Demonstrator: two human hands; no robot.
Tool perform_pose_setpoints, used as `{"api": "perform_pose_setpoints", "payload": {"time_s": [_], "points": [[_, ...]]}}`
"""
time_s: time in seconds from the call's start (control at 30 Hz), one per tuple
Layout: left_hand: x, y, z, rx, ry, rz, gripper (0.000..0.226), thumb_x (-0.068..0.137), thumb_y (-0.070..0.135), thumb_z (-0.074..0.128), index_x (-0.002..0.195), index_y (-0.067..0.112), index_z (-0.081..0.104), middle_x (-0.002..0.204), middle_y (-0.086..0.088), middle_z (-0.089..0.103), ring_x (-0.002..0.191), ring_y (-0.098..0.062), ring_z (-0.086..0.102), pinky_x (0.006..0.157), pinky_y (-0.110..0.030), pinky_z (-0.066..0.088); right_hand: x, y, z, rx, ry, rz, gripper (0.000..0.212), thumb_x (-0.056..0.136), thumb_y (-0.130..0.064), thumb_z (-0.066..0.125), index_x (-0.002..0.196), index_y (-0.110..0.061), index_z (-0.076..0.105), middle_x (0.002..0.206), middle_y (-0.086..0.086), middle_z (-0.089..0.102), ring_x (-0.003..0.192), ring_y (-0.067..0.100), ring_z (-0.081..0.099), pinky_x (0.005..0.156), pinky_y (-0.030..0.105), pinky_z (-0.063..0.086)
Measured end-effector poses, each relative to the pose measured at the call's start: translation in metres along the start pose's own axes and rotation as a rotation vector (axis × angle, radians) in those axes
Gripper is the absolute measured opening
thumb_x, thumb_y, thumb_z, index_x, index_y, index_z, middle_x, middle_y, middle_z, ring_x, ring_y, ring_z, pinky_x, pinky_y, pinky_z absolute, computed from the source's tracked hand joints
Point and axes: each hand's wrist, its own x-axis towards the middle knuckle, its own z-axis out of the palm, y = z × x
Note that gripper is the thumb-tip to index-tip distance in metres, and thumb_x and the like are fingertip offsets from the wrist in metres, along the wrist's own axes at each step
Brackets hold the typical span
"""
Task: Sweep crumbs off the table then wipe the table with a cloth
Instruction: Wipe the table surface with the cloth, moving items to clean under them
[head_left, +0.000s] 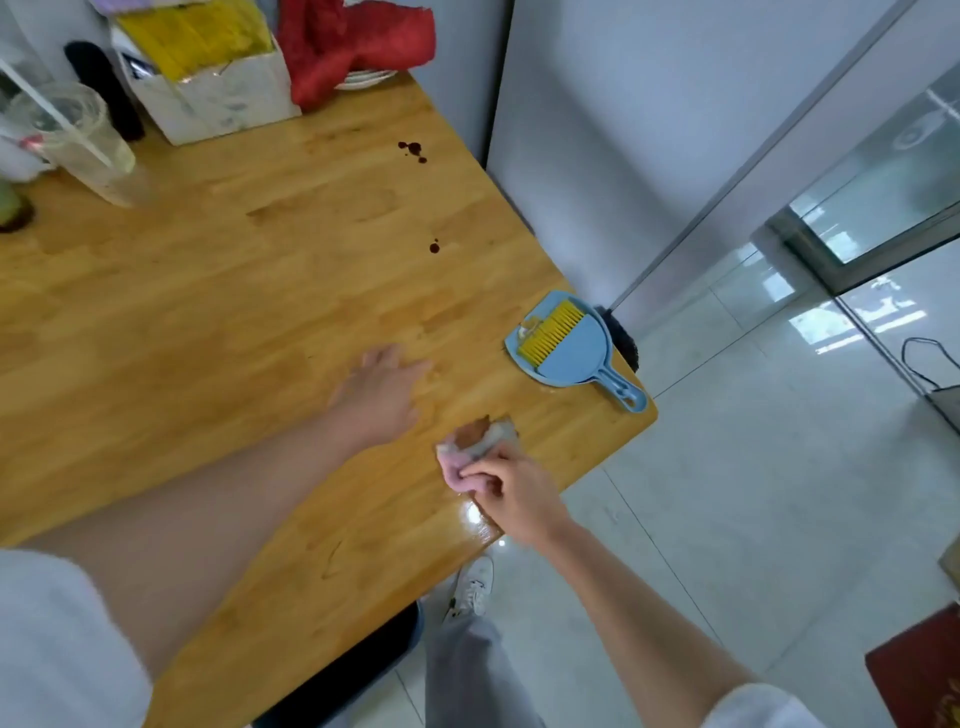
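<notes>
Now the right hand (511, 496) grips the cloth (475, 449) on the table (208, 291); the left hand (382, 397) lies flat beside it.

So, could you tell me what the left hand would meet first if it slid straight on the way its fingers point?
Probably the blue plastic dustpan; the left hand lies flat on the wooden table, fingers toward it.

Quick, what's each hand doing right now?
Left hand: open, flat on the table.
Right hand: closed, gripping the cloth.
</notes>
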Motion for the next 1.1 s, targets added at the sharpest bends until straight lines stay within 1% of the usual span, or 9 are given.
{"api": "perform_pose_setpoints", "payload": {"time_s": [0.1, 0.23, 0.4, 0.47, 0.53, 0.67, 0.8, 0.93, 1.1], "points": [[0.034, 0.046, -0.014, 0.001, 0.147, 0.187, 0.055, 0.091, 0.035, 0.065, 0.143, 0.033, 0.046, 0.148, -0.004, 0.040, 0.138, -0.028, 0.032, 0.110, -0.046, 0.038, -0.006, 0.035, -0.039, 0.111, 0.040, 0.194, 0.020, 0.087, -0.010, 0.066, 0.093, -0.027, 0.074, 0.101, -0.008, 0.063, 0.067, 0.011, 0.065, 0.060, 0.027, 0.054], [0.072, 0.109, -0.030, -0.022, 0.157, 0.289, 0.076, 0.085, 0.041, 0.070, 0.151, 0.031, 0.036, 0.155, -0.009, 0.031, 0.144, -0.031, 0.025, 0.116, -0.046, 0.030, -0.009, 0.033, -0.085, 0.487, 0.132, 0.339, 0.018, 0.088, 0.000, 0.058, 0.087, -0.016, 0.068, 0.056, -0.001, 0.061, 0.040, 0.015, 0.054, 0.045, 0.029, 0.044], [0.096, 0.133, -0.022, -0.055, 0.060, 0.047, 0.130, 0.060, 0.075, 0.076, 0.156, 0.029, 0.001, 0.159, -0.022, 0.011, 0.148, -0.043, 0.011, 0.117, -0.055, 0.026, 0.009, 0.056, -0.165, 0.765, 0.505, 0.441, 0.014, 0.087, 0.004, 0.055, 0.086, 0.001, 0.068, 0.052, 0.010, 0.046, 0.037, 0.020, 0.038, 0.039, 0.023, 0.031], [0.097, 0.135, -0.019, -0.088, 0.035, 0.008, 0.141, 0.056, 0.077, 0.078, 0.156, 0.030, -0.009, 0.161, -0.028, 0.002, 0.150, -0.044, 0.007, 0.119, -0.055, 0.023, 0.021, 0.067, -0.187, 0.801, 0.569, 0.476, 0.012, 0.089, -0.001, 0.055, 0.086, 0.006, 0.063, 0.049, 0.007, 0.051, 0.037, 0.017, 0.045, 0.039, 0.020, 0.030], [0.099, 0.136, -0.015, -0.095, 0.051, -0.011, 0.145, 0.053, 0.079, 0.077, 0.155, 0.029, -0.013, 0.160, -0.031, 0.003, 0.149, -0.045, 0.010, 0.118, -0.055, 0.023, 0.035, 0.080, -0.191, 0.865, 0.536, 0.545, 0.020, 0.089, -0.006, 0.051, 0.088, 0.001, 0.070, 0.064, 0.002, 0.071, 0.056, 0.022, 0.064, 0.040, 0.018, 0.036], [0.104, 0.137, -0.008, -0.073, 0.098, -0.015, 0.147, 0.049, 0.083, 0.075, 0.155, 0.028, -0.010, 0.151, -0.027, 0.024, 0.141, -0.043, 0.026, 0.112, -0.053, 0.030, 0.057, 0.103, -0.170, 0.820, 0.360, 0.689, 0.032, 0.083, -0.019, 0.049, 0.084, -0.025, 0.080, 0.095, -0.002, 0.076, 0.095, 0.026, 0.066, 0.071, 0.033, 0.051], [0.103, 0.135, -0.007, -0.057, 0.126, 0.034, 0.142, 0.053, 0.083, 0.071, 0.157, 0.024, -0.005, 0.144, -0.018, 0.036, 0.132, -0.037, 0.035, 0.109, -0.049, 0.033, 0.065, 0.091, -0.153, 0.959, 0.346, 0.691, 0.027, 0.097, -0.016, 0.046, 0.089, -0.026, 0.070, 0.100, 0.006, 0.068, 0.088, 0.019, 0.065, 0.070, 0.032, 0.052], [0.099, 0.124, -0.014, -0.097, 0.101, 0.043, 0.140, 0.053, 0.078, 0.077, 0.156, 0.026, -0.001, 0.142, -0.018, 0.038, 0.131, -0.038, 0.034, 0.108, -0.049, 0.035, 0.069, 0.081, -0.133, 1.001, 0.299, 0.693, 0.035, 0.097, -0.019, 0.045, 0.086, -0.031, 0.076, 0.111, 0.008, 0.068, 0.103, 0.025, 0.065, 0.087, 0.045, 0.056], [0.073, 0.086, -0.018, -0.139, 0.068, -0.012, 0.142, 0.051, 0.073, 0.083, 0.156, 0.029, -0.002, 0.141, -0.020, 0.036, 0.132, -0.039, 0.029, 0.110, -0.048, 0.036, 0.075, 0.055, -0.110, 0.958, 0.222, 0.637, 0.031, 0.093, -0.025, 0.045, 0.106, -0.025, 0.072, 0.113, 0.004, 0.070, 0.107, 0.025, 0.065, 0.095, 0.050, 0.054]]}}
